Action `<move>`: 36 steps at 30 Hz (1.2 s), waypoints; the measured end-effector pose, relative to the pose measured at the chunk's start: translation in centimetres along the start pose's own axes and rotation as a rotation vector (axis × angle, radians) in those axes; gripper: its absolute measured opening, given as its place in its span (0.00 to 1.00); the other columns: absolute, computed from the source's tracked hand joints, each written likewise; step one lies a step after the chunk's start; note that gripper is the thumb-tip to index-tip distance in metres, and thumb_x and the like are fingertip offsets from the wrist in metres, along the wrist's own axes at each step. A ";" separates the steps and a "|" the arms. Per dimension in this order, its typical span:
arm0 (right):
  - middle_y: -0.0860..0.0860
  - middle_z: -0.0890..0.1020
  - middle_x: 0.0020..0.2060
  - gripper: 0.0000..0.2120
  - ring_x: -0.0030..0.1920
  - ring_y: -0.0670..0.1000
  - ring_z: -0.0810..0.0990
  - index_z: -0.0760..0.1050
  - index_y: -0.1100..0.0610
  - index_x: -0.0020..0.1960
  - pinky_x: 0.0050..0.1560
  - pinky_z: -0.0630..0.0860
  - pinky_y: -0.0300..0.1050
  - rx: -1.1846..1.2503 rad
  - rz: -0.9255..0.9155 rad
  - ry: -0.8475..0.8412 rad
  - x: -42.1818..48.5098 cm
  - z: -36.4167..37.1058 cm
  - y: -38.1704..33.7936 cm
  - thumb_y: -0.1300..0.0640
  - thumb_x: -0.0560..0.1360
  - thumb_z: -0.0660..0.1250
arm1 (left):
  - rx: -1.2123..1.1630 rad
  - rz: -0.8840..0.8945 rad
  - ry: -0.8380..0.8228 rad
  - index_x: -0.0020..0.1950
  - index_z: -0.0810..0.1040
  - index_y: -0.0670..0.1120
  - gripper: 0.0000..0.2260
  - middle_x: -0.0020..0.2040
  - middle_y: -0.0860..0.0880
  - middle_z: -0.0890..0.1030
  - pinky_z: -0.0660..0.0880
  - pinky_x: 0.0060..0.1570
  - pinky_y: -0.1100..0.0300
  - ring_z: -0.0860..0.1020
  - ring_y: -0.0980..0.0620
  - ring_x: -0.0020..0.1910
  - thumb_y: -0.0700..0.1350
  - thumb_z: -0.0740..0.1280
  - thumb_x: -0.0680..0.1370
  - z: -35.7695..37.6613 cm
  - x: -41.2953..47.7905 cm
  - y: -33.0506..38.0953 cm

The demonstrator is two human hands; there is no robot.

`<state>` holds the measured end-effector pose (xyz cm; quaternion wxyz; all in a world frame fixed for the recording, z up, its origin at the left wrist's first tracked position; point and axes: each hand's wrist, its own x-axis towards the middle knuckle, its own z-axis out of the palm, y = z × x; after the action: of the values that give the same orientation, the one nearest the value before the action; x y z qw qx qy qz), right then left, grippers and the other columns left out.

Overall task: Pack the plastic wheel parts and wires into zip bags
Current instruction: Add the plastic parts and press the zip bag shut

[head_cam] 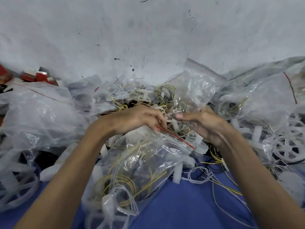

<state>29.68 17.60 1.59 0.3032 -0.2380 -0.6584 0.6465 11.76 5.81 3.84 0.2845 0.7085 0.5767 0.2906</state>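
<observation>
1. Blue fabric (181, 209) fills the bottom of the view, nearest the camera, and both bare forearms reach forward over it.
2. On this fabric lies a clear zip bag (140, 162) with a red seal strip (175, 137). It holds yellow and grey wires, and its mouth is turned toward the hands.
3. The left grip (142, 118) pinches the bag's top edge at one end of the red strip, fingers curled onto the plastic.
4. The right grip (206, 124) is just beside the left one and is blurred. Its thumb points toward the left grip, and crumpled clear plastic is against its fingers. Whether it grasps anything cannot be told.
5. Loose wires (214, 176), yellow and grey, trail over the fabric under the right forearm.
6. A white spoked wheel part (287, 149) lies at the right among other white plastic pieces.
7. Beyond the hands sits a mixed heap (148, 96) of white plastic pieces and wires.
8. Stuffed clear bags flank the heap, one on the left (41, 113) and one on the right (264, 96).
9. Red boxes (41, 76) sit far left on a scuffed white surface (148, 38).
</observation>
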 end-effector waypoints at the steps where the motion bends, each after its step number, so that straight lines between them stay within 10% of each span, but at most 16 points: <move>1: 0.53 0.85 0.42 0.08 0.47 0.50 0.84 0.80 0.60 0.39 0.54 0.77 0.40 0.000 -0.014 0.031 0.0 0.1 -0.1 0.64 0.60 0.73 | 0.045 -0.022 -0.008 0.48 0.81 0.50 0.15 0.47 0.56 0.81 0.67 0.49 0.64 0.77 0.62 0.49 0.49 0.61 0.66 0.1 -0.2 -0.1; 9: 0.57 0.83 0.47 0.09 0.39 0.53 0.84 0.75 0.63 0.55 0.26 0.69 0.34 -0.226 -0.126 0.047 -0.8 2.6 -0.7 0.64 0.75 0.65 | 0.224 -0.114 -0.139 0.42 0.75 0.43 0.06 0.41 0.48 0.73 0.67 0.47 0.57 0.70 0.54 0.42 0.42 0.64 0.78 -0.6 -1.4 -0.7; 16: 0.48 0.79 0.27 0.12 0.27 0.46 0.76 0.79 0.53 0.37 0.26 0.70 0.34 -0.334 -0.168 -0.077 -1.8 5.1 -1.1 0.55 0.77 0.64 | 0.265 0.025 -0.140 0.44 0.79 0.52 0.02 0.48 0.50 0.78 0.74 0.50 0.54 0.76 0.51 0.48 0.49 0.68 0.76 -0.4 -1.7 0.5; 20: 0.46 0.79 0.27 0.06 0.28 0.41 0.77 0.81 0.55 0.37 0.28 0.73 0.33 -0.178 -0.029 -0.194 -2.0 4.1 -1.4 0.58 0.72 0.68 | 0.167 0.084 -0.097 0.43 0.78 0.53 0.02 0.43 0.73 0.74 0.66 0.48 0.63 0.73 0.72 0.45 0.47 0.68 0.76 -0.6 -1.8 0.2; 23: 0.50 0.84 0.37 0.08 0.38 0.47 0.82 0.83 0.55 0.43 0.37 0.78 0.36 -0.160 0.056 -0.280 -1.9 3.1 -0.5 0.65 0.66 0.72 | 0.076 0.128 -0.055 0.42 0.76 0.55 0.03 0.35 0.67 0.76 0.68 0.40 0.73 0.74 0.70 0.37 0.52 0.65 0.74 -0.7 -2.0 0.1; 30: 0.37 0.82 0.38 0.03 0.34 0.34 0.78 0.79 0.50 0.47 0.32 0.68 0.21 -0.773 0.432 -0.564 -3.2 5.8 -0.8 0.52 0.75 0.66 | 0.077 0.257 -0.049 0.44 0.76 0.49 0.04 0.37 0.51 0.74 0.67 0.39 0.72 0.70 0.61 0.35 0.47 0.63 0.76 1.8 -0.4 0.8; 34: 0.48 0.73 0.53 0.16 0.47 0.44 0.68 0.72 0.62 0.63 0.36 0.62 0.23 -1.176 0.319 -0.517 -2.5 5.7 -1.8 0.58 0.77 0.63 | 0.009 0.296 0.006 0.43 0.76 0.51 0.03 0.36 0.57 0.74 0.67 0.40 0.71 0.71 0.61 0.36 0.47 0.63 0.76 2.1 -0.2 0.8; 36: 0.52 0.80 0.48 0.12 0.39 0.39 0.73 0.76 0.65 0.58 0.36 0.66 0.26 -1.377 0.091 -0.559 -2.2 5.3 -1.4 0.62 0.78 0.60 | -0.045 0.302 0.043 0.42 0.76 0.51 0.03 0.36 0.59 0.76 0.68 0.42 0.68 0.73 0.60 0.37 0.48 0.63 0.75 1.9 -0.4 0.7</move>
<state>27.57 12.21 2.85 -0.1204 -0.2279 -0.9566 0.1359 13.53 5.20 3.03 0.2411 0.7743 0.4627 0.3581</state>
